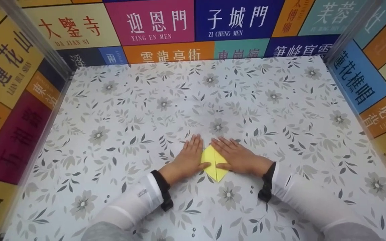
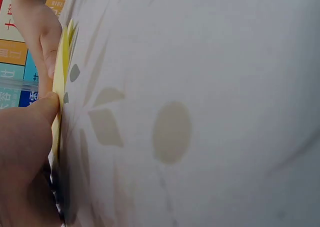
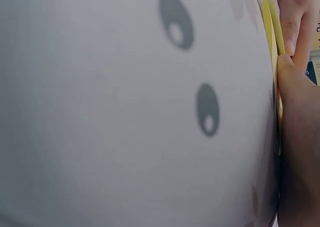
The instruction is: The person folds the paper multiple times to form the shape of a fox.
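Observation:
A piece of yellow folded paper (image 1: 209, 155) lies flat on the floral surface, diamond-shaped, with a seam running down its middle and one point towards the person. My left hand (image 1: 189, 158) rests along its left side, fingers straight and pointing away, thumb pressing on the paper. On the opposite side, my right hand (image 1: 240, 158) lies with extended fingers over the upper right edge, its thumb also on the paper near the seam. Both wrist views show the paper (image 2: 61, 72) edge-on, its layers slightly raised, with a thumb touching it. The hands cover its side corners.
White cloth with grey flowers and leaves (image 1: 139, 110) covers the table. Upright panels with coloured sign blocks (image 1: 159, 23) stand behind it and along both sides, with clear strips at the corners. Black bands (image 1: 161, 184) circle both wrists.

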### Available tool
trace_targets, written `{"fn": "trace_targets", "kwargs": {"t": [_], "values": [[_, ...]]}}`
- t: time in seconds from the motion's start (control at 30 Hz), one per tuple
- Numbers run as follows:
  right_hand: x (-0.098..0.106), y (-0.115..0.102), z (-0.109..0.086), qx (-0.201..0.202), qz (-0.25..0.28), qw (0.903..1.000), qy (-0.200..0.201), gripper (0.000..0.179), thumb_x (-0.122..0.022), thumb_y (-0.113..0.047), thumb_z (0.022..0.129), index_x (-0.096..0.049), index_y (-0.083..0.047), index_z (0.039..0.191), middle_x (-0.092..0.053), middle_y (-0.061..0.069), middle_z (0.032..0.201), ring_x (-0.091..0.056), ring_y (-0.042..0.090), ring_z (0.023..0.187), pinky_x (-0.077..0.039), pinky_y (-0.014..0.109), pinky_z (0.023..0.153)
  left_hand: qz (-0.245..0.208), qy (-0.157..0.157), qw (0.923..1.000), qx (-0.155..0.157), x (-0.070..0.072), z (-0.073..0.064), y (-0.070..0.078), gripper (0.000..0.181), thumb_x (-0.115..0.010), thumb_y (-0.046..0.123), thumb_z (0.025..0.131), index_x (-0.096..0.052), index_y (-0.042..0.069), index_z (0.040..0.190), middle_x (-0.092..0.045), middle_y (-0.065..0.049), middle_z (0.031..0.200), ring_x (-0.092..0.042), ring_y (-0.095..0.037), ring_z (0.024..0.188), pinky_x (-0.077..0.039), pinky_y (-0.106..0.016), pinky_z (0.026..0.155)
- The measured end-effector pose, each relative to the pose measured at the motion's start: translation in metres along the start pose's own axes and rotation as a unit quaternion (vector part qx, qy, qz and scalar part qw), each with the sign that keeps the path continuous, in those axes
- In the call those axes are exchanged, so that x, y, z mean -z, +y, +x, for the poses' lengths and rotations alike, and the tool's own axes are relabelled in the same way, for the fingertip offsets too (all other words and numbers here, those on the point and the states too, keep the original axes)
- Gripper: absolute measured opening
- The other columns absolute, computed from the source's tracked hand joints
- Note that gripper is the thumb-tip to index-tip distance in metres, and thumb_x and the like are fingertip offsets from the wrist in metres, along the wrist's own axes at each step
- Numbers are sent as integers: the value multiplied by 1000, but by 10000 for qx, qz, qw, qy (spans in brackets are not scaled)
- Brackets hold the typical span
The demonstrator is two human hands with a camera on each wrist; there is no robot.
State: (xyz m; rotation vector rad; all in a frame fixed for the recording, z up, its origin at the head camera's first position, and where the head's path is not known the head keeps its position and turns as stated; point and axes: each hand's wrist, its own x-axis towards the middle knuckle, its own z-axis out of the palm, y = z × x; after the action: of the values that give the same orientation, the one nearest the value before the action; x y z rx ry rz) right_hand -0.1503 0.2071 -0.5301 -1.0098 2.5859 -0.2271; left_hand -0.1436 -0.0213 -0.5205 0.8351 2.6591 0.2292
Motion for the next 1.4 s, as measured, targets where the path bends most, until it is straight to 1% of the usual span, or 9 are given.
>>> {"fn": "trace_targets", "kwargs": {"t": [0.17,0.4,0.53,0.67,0.77,0.87,1.07,1.2,1.4], "values": [[-2,-2,-1,-103,76,9999,79,84,-34,-61,97,-2,-11,156,1,5,164,3,28,151,-1,49,122,220,-7,9997,70,-5,1,2,88,-32,60,98,-4,-4,153,7,-22,160,6,-33,150,-1,-48,122],[-6,-14,-3,-543,211,9962,654,94,-43,-63,93,-6,-2,155,-4,14,163,-5,32,150,-9,51,121,137,-102,9998,92,-2,2,8,93,-36,62,96,-6,-3,153,6,-23,160,5,-33,150,-3,-47,122],[-6,-23,-6,-879,300,9912,942,96,-52,-60,90,-17,5,152,-13,22,160,-13,36,149,-16,50,121,38,37,9999,121,1,-1,11,92,-42,60,95,-12,-5,152,-1,-25,160,-2,-34,150,-8,-48,122],[-3,-29,-7,-1041,274,9884,1073,92,-55,-59,89,-27,4,150,-21,23,158,-19,37,147,-19,49,120,15,211,9997,85,2,-2,13,88,-46,58,94,-20,-4,152,-8,-26,159,-8,-36,149,-13,-47,122],[-2,-30,-8,-1050,237,9865,1232,90,-59,-58,87,-33,3,148,-28,23,156,-26,38,144,-24,52,118,-20,403,9991,96,0,0,13,86,-51,57,92,-27,-2,150,-16,-25,159,-15,-36,148,-17,-45,121],[-1,-31,-7,-995,229,9839,1464,87,-62,-56,84,-39,4,143,-36,24,150,-34,40,139,-31,54,113,-121,765,9969,112,-2,0,12,83,-59,55,88,-37,-1,145,-28,-23,156,-25,-35,146,-23,-43,120],[0,-32,-4,-792,254,9761,2009,78,-72,-52,77,-53,4,127,-52,20,128,-47,36,122,-41,51,103,-290,1673,9855,-24,-3,-1,12,75,-71,53,79,-50,2,131,-53,-13,127,-50,-28,119,-45,-38,102],[2,-32,-3,-685,241,9726,2210,73,-76,-50,73,-57,4,118,-56,18,118,-50,34,114,-43,49,101,-447,1681,9847,-32,-4,-1,12,75,-73,50,79,-50,1,131,-57,-12,116,-54,-26,107,-50,-38,92],[6,-29,0,-625,246,9677,2429,58,-77,-45,75,-61,0,109,-61,13,107,-54,31,104,-46,45,95,-1050,1521,9827,91,-1,1,12,63,-71,41,84,-51,2,131,-60,-12,116,-58,-25,107,-52,-37,90]]}}
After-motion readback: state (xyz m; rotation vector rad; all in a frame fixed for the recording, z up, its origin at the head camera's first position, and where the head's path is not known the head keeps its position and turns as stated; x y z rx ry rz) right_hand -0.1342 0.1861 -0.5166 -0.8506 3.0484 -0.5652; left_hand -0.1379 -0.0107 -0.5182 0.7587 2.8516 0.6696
